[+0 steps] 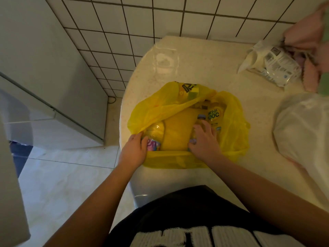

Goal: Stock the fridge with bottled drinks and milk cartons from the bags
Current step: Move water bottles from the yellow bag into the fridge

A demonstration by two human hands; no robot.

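Observation:
A yellow plastic bag (231, 125) lies open on the round cream table (204, 65), with several bottles inside. My left hand (133, 152) grips the bag's near left rim, beside a bottle with a pink label (154, 138). My right hand (204, 141) reaches into the bag, fingers curled round a bottle with a pale purple cap (200, 122). Just right of that one lies a bottle with a yellow label (214, 115). The lower parts of the bottles are hidden by the bag and my hands.
A white fridge (44, 104) stands at the left, its open door (10, 175) at the near left edge. A white plastic bag (302, 131) sits on the table's right, a clear printed packet (274, 66) and pink cloth (302, 36) behind it. Tiled wall beyond.

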